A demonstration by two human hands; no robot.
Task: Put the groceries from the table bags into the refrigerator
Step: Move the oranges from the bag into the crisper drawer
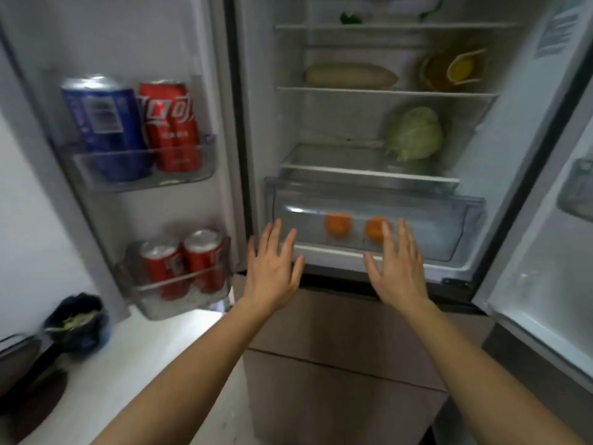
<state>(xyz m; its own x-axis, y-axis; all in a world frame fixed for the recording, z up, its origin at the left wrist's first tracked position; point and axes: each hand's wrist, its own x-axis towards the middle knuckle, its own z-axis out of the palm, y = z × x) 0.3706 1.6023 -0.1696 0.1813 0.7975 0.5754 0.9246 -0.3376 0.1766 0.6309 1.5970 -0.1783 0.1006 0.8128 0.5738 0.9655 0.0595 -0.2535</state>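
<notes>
At the far left a dark bag [77,322] sat on the white counter [160,348]. The open left door [128,43] held a blue can [106,126] and a red can [171,126] on its upper shelf, and a pair of red cans [162,268] on the lower one. The left hand [272,268] reached toward the refrigerator [256,123], fingers straight and spread, holding nothing. Its fingertips were near the left corner of the clear drawer [465,213]. Two oranges [337,223] lay apart in that drawer. The right hand [398,268] was likewise flat and empty, and it partly covered the right orange. Whether either hand touched the drawer could not be told. Above, a cabbage [415,133] rested on a shelf, with a yellow bowl [455,69] higher up.
</notes>
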